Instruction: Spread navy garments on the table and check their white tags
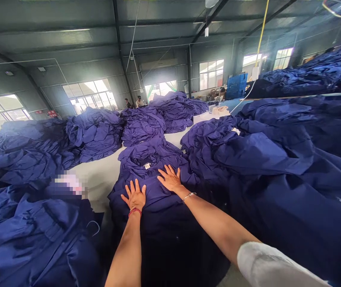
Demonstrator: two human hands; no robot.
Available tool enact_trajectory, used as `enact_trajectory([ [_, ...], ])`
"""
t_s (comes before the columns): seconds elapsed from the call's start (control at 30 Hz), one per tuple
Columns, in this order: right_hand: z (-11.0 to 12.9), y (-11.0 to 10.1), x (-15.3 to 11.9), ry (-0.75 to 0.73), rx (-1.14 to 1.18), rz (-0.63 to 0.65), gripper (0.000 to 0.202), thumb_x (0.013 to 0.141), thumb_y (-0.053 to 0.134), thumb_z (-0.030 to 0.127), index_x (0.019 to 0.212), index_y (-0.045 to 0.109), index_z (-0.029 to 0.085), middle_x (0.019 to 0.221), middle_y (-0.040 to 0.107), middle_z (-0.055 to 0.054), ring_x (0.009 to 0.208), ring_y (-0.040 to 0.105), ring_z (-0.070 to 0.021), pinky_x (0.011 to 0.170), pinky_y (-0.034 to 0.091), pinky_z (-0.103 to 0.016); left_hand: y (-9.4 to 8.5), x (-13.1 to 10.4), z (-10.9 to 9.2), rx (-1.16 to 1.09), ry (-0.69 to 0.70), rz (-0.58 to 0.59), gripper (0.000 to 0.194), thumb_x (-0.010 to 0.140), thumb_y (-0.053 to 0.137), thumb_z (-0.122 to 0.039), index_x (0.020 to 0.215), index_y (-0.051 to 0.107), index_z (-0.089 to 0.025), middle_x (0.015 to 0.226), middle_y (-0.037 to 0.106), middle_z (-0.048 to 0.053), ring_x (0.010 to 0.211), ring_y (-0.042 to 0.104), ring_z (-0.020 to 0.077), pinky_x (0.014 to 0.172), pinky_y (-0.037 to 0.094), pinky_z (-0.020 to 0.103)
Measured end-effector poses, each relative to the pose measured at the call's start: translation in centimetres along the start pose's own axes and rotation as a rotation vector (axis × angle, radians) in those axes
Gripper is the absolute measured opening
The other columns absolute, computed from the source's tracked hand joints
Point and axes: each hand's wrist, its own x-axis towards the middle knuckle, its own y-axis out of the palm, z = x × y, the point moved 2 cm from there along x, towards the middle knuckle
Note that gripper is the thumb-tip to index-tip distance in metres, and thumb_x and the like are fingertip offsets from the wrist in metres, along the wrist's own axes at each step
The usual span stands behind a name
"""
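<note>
A dark blue garment (155,199) lies spread out in the middle of the head view, with a small white label (147,166) inside its collar. On its left part rests my left hand (135,195), palm down with fingers spread; a red bracelet circles that wrist. My right hand (170,178) lies flat on the garment below the collar, fingers also apart, with a metal bangle at the wrist. Neither hand grips anything.
Blue garments (32,235) are heaped at the left, and another large pile (266,159) is at the right. More heaps (94,133) stand behind on the pale table (106,173). Two people (139,102) are far back. A yellow cord (262,34) hangs at the upper right.
</note>
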Motion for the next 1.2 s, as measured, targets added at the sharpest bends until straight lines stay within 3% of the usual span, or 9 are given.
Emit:
enact_trajectory([
  [0.17, -1.0, 1.0, -1.4, 0.038, 0.035, -0.007, 0.052, 0.101, 0.033, 0.054, 0.151, 0.038, 0.042, 0.167, 0.018, 0.0, 0.154, 0.01, -0.0244, 0.117, 0.006, -0.066, 0.6, -1.1, 0.8, 0.022, 0.027, -0.003, 0.061, 0.098, 0.031, -0.054, 0.156, 0.033, -0.034, 0.163, 0.031, 0.007, 0.151, 0.022, 0.0341, 0.115, 0.016, 0.069],
  [0.37, -0.8, 0.6, -3.2, 0.055, 0.034, 0.032, 0.053, 0.1, 0.034, 0.054, 0.152, 0.035, 0.043, 0.168, 0.012, 0.002, 0.154, 0.008, -0.0254, 0.116, 0.009, -0.068, 0.1, -2.7, 1.0, 0.009, 0.012, 0.048, 0.062, 0.098, 0.029, -0.056, 0.156, 0.03, -0.035, 0.165, 0.026, 0.005, 0.151, 0.021, 0.0342, 0.114, 0.015, 0.072],
  [0.53, -1.0, 0.0, -4.9, 0.047, 0.032, 0.041, 0.054, 0.1, 0.038, 0.052, 0.152, 0.036, 0.042, 0.168, 0.016, 0.0, 0.153, 0.012, -0.028, 0.116, 0.014, -0.068, 0.0, -4.3, 1.3, 0.003, -0.016, 0.071, 0.061, 0.098, 0.03, -0.056, 0.155, 0.034, -0.034, 0.165, 0.026, 0.006, 0.151, 0.022, 0.0359, 0.112, 0.015, 0.075],
  [0.7, -0.7, -0.6, -5.4, 0.066, 0.062, 0.051, 0.051, 0.1, 0.039, 0.05, 0.149, 0.042, 0.04, 0.166, 0.024, -0.002, 0.151, 0.018, -0.0287, 0.114, 0.016, -0.069, -0.7, -4.6, 1.0, 0.017, -0.034, 0.078, 0.058, 0.097, 0.034, -0.054, 0.15, 0.044, -0.032, 0.16, 0.037, 0.011, 0.146, 0.032, 0.0379, 0.109, 0.023, 0.075],
  [0.8, 0.1, -1.1, -4.6, 0.091, 0.048, -0.054, 0.043, 0.098, 0.044, 0.047, 0.138, 0.058, 0.036, 0.158, 0.04, -0.006, 0.145, 0.031, -0.0293, 0.116, 0.015, -0.065, -1.6, -3.8, 0.0, 0.035, -0.027, -0.007, 0.057, 0.097, 0.037, -0.051, 0.139, 0.057, -0.018, 0.147, 0.051, 0.02, 0.134, 0.045, 0.0396, 0.106, 0.031, 0.073],
  [0.9, 1.4, -1.4, -3.1, 0.035, 0.051, -0.194, 0.038, 0.096, 0.048, 0.041, 0.129, 0.066, 0.03, 0.15, 0.049, -0.007, 0.138, 0.039, -0.0272, 0.117, 0.021, -0.055, -2.5, -2.3, -1.5, 0.019, 0.05, -0.138, 0.054, 0.096, 0.041, -0.046, 0.129, 0.063, -0.009, 0.139, 0.055, 0.024, 0.128, 0.049, 0.0373, 0.106, 0.039, 0.061],
  [1.03, 2.9, -0.8, -0.2, -0.104, 0.099, -0.262, 0.038, 0.097, 0.048, 0.032, 0.13, 0.064, 0.025, 0.149, 0.05, -0.008, 0.136, 0.042, -0.0234, 0.115, 0.031, -0.045, -2.4, 0.5, -3.4, -0.087, 0.212, -0.186, 0.049, 0.096, 0.044, -0.034, 0.137, 0.057, -0.01, 0.146, 0.051, 0.02, 0.136, 0.044, 0.032, 0.11, 0.04, 0.046],
  [1.2, 3.5, 1.1, 3.6, -0.191, 0.144, -0.258, 0.041, 0.097, 0.044, 0.02, 0.134, 0.061, 0.023, 0.149, 0.05, -0.008, 0.139, 0.04, -0.0195, 0.119, 0.027, -0.041, -0.8, 4.2, -4.4, -0.166, 0.293, -0.173, 0.049, 0.097, 0.036, -0.021, 0.141, 0.054, -0.009, 0.146, 0.054, 0.016, 0.142, 0.041, 0.0264, 0.118, 0.032, 0.039],
])
